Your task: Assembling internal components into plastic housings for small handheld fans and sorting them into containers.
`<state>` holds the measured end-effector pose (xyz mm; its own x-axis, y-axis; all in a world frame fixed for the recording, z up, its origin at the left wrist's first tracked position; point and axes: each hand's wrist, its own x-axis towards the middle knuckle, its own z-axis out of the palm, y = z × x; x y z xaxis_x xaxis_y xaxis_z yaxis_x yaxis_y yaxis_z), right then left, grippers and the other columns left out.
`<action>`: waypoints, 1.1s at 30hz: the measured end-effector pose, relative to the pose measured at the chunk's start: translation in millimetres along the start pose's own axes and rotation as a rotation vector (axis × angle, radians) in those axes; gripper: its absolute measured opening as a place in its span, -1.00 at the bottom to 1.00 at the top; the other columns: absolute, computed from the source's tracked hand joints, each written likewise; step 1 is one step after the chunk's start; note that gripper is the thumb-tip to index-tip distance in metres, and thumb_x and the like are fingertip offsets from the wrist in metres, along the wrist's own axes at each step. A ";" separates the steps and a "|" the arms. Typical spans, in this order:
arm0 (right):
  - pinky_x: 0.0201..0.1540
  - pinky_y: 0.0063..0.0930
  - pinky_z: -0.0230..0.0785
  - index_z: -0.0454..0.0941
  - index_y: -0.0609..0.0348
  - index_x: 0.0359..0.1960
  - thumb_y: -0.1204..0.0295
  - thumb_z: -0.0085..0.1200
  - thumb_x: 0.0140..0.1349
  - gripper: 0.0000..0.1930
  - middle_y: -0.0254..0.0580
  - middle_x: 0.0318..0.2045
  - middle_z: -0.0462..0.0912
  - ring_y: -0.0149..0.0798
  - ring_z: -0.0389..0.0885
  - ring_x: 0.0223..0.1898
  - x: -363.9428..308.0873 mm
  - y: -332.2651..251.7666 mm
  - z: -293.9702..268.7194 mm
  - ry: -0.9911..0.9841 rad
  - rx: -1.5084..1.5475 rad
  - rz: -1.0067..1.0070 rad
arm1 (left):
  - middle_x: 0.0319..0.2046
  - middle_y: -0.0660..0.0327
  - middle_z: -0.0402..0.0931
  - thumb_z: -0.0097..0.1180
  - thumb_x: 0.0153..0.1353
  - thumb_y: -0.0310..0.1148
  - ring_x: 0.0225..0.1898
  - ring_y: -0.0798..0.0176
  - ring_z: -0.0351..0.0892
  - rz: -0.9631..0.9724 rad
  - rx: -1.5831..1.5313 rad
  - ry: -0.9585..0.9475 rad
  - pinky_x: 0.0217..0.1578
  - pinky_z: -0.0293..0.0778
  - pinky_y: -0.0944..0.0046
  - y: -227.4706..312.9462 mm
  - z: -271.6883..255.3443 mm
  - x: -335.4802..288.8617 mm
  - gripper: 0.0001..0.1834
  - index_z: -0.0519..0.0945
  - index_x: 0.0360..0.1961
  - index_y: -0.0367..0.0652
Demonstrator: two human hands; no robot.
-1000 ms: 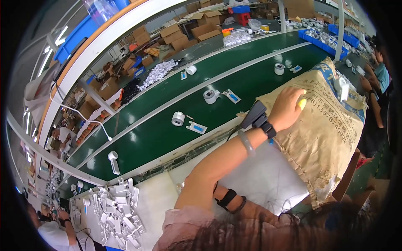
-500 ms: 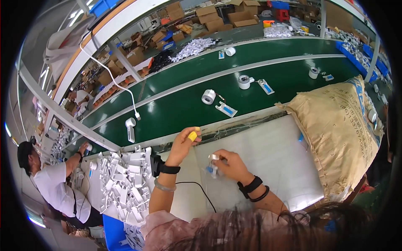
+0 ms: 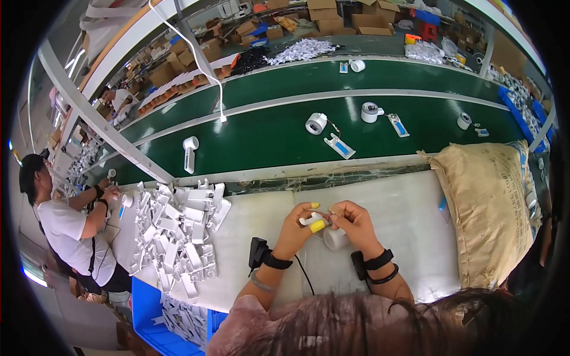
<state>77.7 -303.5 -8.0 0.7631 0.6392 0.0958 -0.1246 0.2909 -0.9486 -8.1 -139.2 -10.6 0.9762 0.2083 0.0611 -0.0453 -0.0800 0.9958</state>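
My left hand [image 3: 292,233], with yellow coverings on two fingertips, pinches a small white curved plastic part [image 3: 310,219] above the table. Close against it, my right hand [image 3: 357,226] has thumb and fingers pressed together. What they grip is too small to make out. A white round housing [image 3: 336,239] shows just below the hands, partly covered by my fingers; whether it hangs or rests on the table cannot be seen. Left of my left hand lies a heap of white plastic shells [image 3: 178,234].
A brown sack [image 3: 484,213] stands at the right. Beyond the table, a green conveyor belt [image 3: 255,142] carries several white round units with flat pieces. A blue bin [image 3: 145,314] holds white parts at lower left. A co-worker [image 3: 71,222] works at far left.
My hands have come together; before, the left was raised and empty while the right held a small white piece apart. Now the left holds the white part. The view has shifted.
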 end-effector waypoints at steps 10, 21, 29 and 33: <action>-0.27 -0.63 0.38 0.50 0.32 -0.18 0.51 0.10 0.22 -0.83 -0.34 -0.42 0.54 -0.49 0.55 -0.34 -5.8 -30.3 3.6 -0.430 -0.044 0.316 | -0.47 0.26 0.39 0.04 0.23 -0.40 -0.63 0.37 0.39 -0.257 -0.496 -0.055 -0.65 0.36 0.38 30.5 -22.1 -9.7 -0.65 0.35 0.03 -0.19; -0.40 -0.47 0.41 0.57 0.28 -0.25 0.51 0.16 0.15 -0.85 -0.22 -0.46 0.64 -0.36 0.60 -0.45 -12.3 -47.1 12.9 -0.456 -0.337 0.325 | -0.45 0.29 0.35 -0.07 0.33 -0.29 -0.58 0.46 0.35 -0.104 -0.291 -0.190 -0.60 0.34 0.45 36.2 -23.4 -14.1 -0.56 0.26 0.17 -0.22; -0.36 -0.31 0.29 0.49 0.14 -0.49 0.61 0.19 -0.10 -0.85 -0.22 -0.53 0.53 -0.16 0.46 -0.49 -12.5 -21.1 27.2 0.192 -1.119 -0.444 | -0.40 0.26 0.44 -0.26 0.42 -0.19 -0.53 0.44 0.42 -0.164 -0.188 -0.126 -0.52 0.43 0.42 25.4 -14.0 -15.6 -0.60 0.33 0.13 -0.23; -0.31 -0.32 0.34 0.52 0.14 -0.46 0.60 0.21 -0.07 -0.86 -0.24 -0.50 0.54 -0.18 0.51 -0.44 -10.4 -15.3 24.9 0.248 -0.994 -0.491 | -0.43 0.23 0.47 -0.29 0.43 -0.16 -0.58 0.39 0.48 -0.278 -0.233 -0.100 -0.56 0.46 0.39 30.4 -5.7 -17.4 -0.60 0.37 0.05 -0.24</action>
<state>55.8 -296.9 13.0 0.7086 0.4212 0.5661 0.6971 -0.2930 -0.6544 -27.7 -139.6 19.0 0.9733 0.0939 -0.2094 0.1885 0.1931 0.9629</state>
